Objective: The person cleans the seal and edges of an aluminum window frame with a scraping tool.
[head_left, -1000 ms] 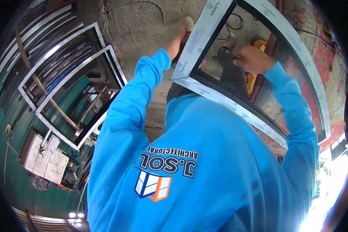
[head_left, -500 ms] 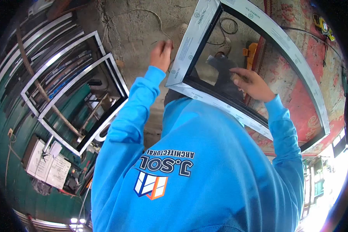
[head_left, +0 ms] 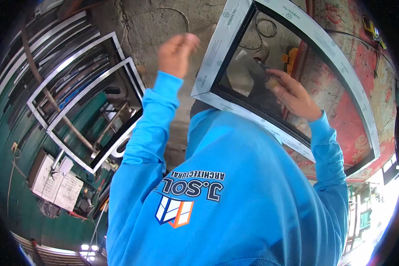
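Right hand [head_left: 292, 95] is pressing a small pinched piece onto the glass [head_left: 248, 75] of the frame [head_left: 217, 48]; left hand [head_left: 176, 53] is hanging loose-fingered, empty; next probably calls for steadying the frame.

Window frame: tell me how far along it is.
Done: the frame is joined at its corner, and other frames lean at the left. In hand: the right hand presses a small tan piece inside the frame; the left hand is raised, off it. Left: the printed film is not yet peeled off.

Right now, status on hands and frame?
Left hand raised, open, off the white-taped window frame. Right hand on its glass, something small in fingers. Nothing blocking.
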A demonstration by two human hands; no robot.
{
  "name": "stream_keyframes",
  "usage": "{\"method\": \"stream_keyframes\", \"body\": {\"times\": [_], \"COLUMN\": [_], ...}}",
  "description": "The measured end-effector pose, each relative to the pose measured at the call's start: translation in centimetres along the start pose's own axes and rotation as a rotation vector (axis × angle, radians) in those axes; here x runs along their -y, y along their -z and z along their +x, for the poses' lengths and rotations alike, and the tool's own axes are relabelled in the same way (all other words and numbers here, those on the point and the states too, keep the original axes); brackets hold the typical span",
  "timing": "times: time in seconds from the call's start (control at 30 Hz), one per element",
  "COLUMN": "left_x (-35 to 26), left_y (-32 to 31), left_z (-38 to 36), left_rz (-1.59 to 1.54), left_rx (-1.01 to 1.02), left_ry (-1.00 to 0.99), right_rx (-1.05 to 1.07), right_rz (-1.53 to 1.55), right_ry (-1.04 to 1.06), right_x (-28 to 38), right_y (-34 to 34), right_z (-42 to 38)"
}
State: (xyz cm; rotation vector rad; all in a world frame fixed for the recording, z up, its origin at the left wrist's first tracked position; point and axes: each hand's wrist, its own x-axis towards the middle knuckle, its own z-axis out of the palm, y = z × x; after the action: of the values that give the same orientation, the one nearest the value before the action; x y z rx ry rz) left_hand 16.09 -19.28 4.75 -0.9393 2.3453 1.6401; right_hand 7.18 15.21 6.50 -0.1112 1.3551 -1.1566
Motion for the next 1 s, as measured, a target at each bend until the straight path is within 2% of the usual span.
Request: {"method": "stream_keyframes", "body": {"times": [0.03,0.07,0.1,0.13,0.17,0.2,0.23,0.27,0.33,0.37,0.43,0.47,0.53,0.67,0.73,0.83,1.0], "left_x": [1.3,2.5,3.3,4.2,2.7,3.1,3.6,3.9,3.2,3.3,3.7,4.3,5.7,4.7,3.9,3.1,3.4], "left_y": [1.3,2.7,3.8,4.4,3.8,2.9,1.9,0.7,-1.8,-2.5,-3.5,-3.8,-4.2,-4.1,-3.9,-3.8,-4.3], "left_z": [1.1,1.9,2.3,2.5,2.0,1.7,1.3,1.2,0.6,0.6,0.4,0.5,0.7,0.5,0.4,0.4,-0.1], "left_rz": [0.065,0.067,0.21,0.351,0.236,0.235,0.197,0.156,0.139,0.136,-0.003,-0.01,-0.292,-0.368,-0.396,-0.443,-0.4], "left_rx": [-0.105,-0.112,-0.091,-0.071,0.056,0.051,0.206,0.359,0.485,0.48,0.507,0.51,0.562,0.553,0.596,0.557,0.508], "left_ry": [-0.182,-0.177,-0.109,-0.041,0.035,0.041,0.065,0.086,0.149,0.153,0.369,0.371,0.352,0.379,0.456,0.522,0.451], "right_rx": [0.007,0.006,0.005,0.013,0.018,0.023,0.061,0.068,0.101,0.108,0.062,0.062,0.14,0.054,0.02,0.006,-0.041], "right_rz": [-0.001,-0.222,-0.444,-0.449,-0.475,-0.497,-0.458,-0.462,-0.567,-0.57,-0.527,-0.529,-0.62,-0.651,-0.635,-0.656,-0.708], "right_ry": [-0.001,0.091,0.184,0.186,0.281,0.375,0.28,0.28,0.309,0.308,0.384,0.376,0.186,0.204,0.246,0.235,0.223], "right_x": [-0.3,-0.7,-1.0,-1.0,-0.9,-0.8,-0.2,-0.1,0.0,-0.1,-0.5,-0.2,0.7,-0.1,-0.1,-0.2,0.1], "right_y": [0.0,-0.1,-0.2,-0.5,-0.9,-1.4,-1.6,-1.8,-2.2,-2.5,-2.9,-2.9,-2.9,-3.6,-3.9,-4.0,-5.3], "right_z": [-0.1,-0.2,-0.3,-0.4,-0.5,-0.6,-0.7,-0.7,-0.5,-0.4,-0.3,-0.3,-0.1,0.2,0.1,0.0,-0.5]}}
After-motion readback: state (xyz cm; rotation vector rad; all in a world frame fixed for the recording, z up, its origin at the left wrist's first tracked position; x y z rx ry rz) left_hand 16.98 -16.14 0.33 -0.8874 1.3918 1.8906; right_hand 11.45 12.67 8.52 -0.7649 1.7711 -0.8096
